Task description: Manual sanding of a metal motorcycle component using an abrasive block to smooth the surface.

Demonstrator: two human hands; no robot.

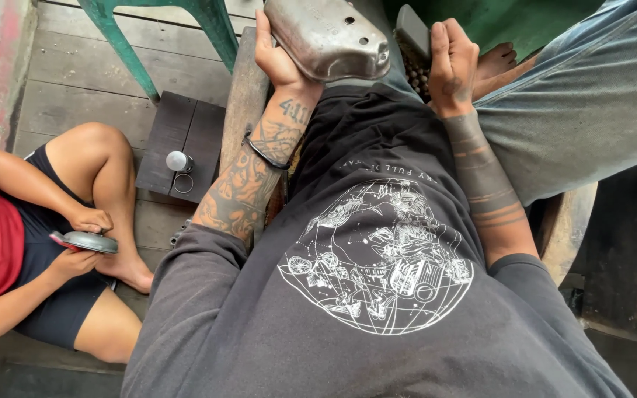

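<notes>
My left hand (280,60) grips the near left edge of a dull silver metal cover (329,35), a rounded casing with small bolt holes, held out past my lap at the top of the view. My right hand (451,63) is closed around a grey block-shaped thing (411,28) just right of the cover. A dark dotted surface shows under this block, but I cannot tell what it is. Both forearms are tattooed, and a black band sits on the left wrist. My dark printed shirt (377,258) fills the lower middle.
Another person in a red top sits on the plank floor at left, holding a round grey disc (88,241). A small metal cylinder (179,161) and a ring lie on a dark board. Green stool legs (128,55) stand behind. A jeans-clad leg (591,96) crosses the right.
</notes>
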